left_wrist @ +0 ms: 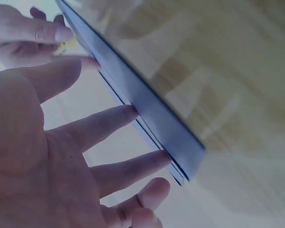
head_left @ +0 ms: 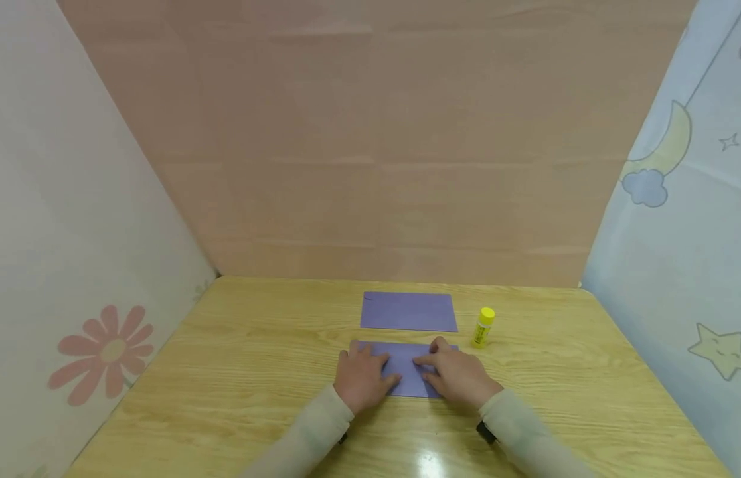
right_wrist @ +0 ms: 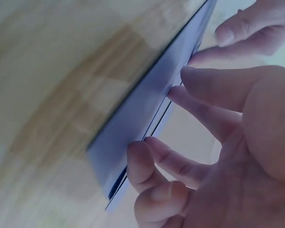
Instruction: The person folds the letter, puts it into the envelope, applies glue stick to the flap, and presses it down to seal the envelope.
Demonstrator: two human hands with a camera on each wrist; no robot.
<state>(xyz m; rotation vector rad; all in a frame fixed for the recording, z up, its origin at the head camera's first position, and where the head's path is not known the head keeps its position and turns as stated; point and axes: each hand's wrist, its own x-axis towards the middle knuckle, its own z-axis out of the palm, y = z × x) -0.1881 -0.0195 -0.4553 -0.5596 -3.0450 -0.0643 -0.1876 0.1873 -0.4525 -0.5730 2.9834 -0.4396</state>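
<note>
A purple envelope (head_left: 409,372) lies flat on the table before the person, its long side running left to right. The left hand (head_left: 363,378) rests on its left part with fingers spread; in the left wrist view, fingertips (left_wrist: 130,111) touch the paper near a folded edge. On the right part, the right hand (head_left: 463,376) presses with its fingertips, the outer fingers (right_wrist: 140,161) bent more than the others. Along the envelope (right_wrist: 147,109), the right wrist view shows a thin gap at the flap's edge. Neither hand grips anything.
Behind the hands lies a second purple envelope (head_left: 409,312). A yellow glue stick (head_left: 483,327) stands upright to its right. The wooden table (head_left: 257,372) meets a brown paper-like backdrop (head_left: 376,166) at the back, with patterned cloths at both sides.
</note>
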